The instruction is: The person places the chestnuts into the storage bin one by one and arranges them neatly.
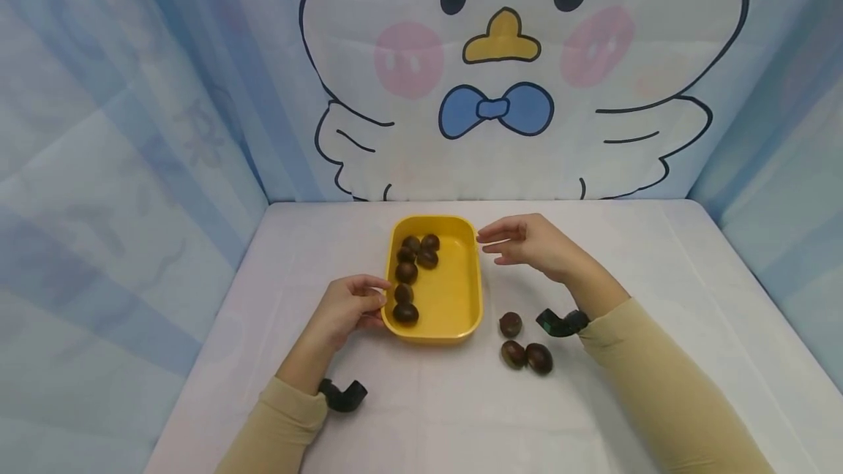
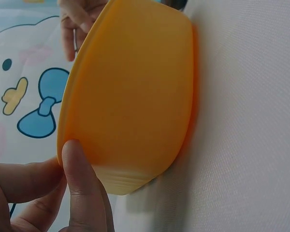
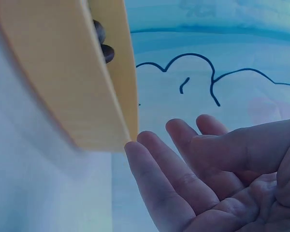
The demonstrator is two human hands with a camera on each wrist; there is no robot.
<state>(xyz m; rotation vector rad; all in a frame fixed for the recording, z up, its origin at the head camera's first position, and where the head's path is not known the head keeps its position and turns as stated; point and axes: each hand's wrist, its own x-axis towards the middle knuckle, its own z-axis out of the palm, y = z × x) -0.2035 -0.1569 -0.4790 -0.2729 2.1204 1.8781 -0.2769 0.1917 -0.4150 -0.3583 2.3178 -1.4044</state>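
The tray point(image 1: 451, 291) rests on the counter point(image 1: 428, 401) between the hands, its long axis running away from the person. The left hand point(image 1: 345, 306), in contact at the near part of the left side, pinches the rim point(image 1: 479, 291) between thumb and fingers. The right hand point(image 1: 533, 246) is open, fingers extended, beside the far part of the right side. Seven nuts point(image 1: 406, 272) show within, mostly along the left side; three loose nuts point(image 1: 540, 359) lie right of the near end, on the right hand's side. Whether the right fingertips point(image 3: 131, 147) touch the tray or stop just short cannot be determined. In the left wrist view, the tray's side conceals its contents; in the right, only two nuts appear, partly hidden. Both sleeves point(image 1: 665, 386) are cut off below.
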